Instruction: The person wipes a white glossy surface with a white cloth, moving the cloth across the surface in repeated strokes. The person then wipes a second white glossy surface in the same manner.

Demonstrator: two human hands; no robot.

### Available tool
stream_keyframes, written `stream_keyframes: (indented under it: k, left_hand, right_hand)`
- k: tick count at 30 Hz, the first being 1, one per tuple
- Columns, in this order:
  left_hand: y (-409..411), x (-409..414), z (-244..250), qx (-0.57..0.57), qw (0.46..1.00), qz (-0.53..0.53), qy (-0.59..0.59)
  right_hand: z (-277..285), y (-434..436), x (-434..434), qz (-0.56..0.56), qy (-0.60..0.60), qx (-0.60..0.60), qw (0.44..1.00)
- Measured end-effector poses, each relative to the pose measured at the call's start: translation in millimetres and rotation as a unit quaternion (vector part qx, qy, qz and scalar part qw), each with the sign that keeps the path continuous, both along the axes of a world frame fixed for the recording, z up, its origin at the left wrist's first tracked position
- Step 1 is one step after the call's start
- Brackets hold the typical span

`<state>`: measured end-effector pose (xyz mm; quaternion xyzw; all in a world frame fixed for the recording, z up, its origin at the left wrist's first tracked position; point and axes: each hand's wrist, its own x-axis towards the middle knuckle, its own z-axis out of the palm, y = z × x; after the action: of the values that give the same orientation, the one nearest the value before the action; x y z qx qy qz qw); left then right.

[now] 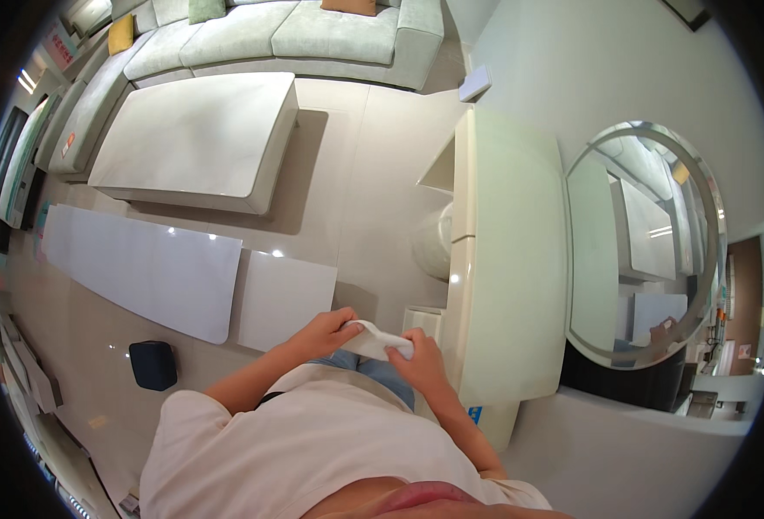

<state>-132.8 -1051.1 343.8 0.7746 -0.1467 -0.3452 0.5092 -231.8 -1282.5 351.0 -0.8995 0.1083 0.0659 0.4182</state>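
A folded white cloth [375, 340] is stretched between my two hands in front of my waist. My left hand [330, 331] grips its left end, with the thumb on top. At the other end, my right hand [417, 357] pinches the cloth between thumb and fingers. To the right of my right hand stands a pale dressing table [518, 259] with a glossy cream front edge. A round mirror [644, 246] rests upright at its far right side, against the wall. What the cloth's underside looks like is hidden.
A white low table [206, 136] stands ahead, before a light grey sofa [226, 42]. Nearer lie a long white panel [148, 272] and a smaller square one [288, 298]. A dark stool [153, 365] is on the tiled floor [349, 194] to my left.
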Motion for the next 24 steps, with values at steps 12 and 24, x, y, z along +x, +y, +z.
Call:
stream_keyframes:
  k: [12,24]
  left_hand:
    - [-3.1,113.7,15.5,0.041,0.985,0.075,-0.152]
    - [-35.9,269.8,23.6,0.073,0.964,0.242,-0.078]
  right_hand:
    - [-32.2,-32.7,176.4,0.149,-0.065,0.105,0.981]
    - [-15.4,-59.4,426.7,0.343,0.043,0.095,0.934]
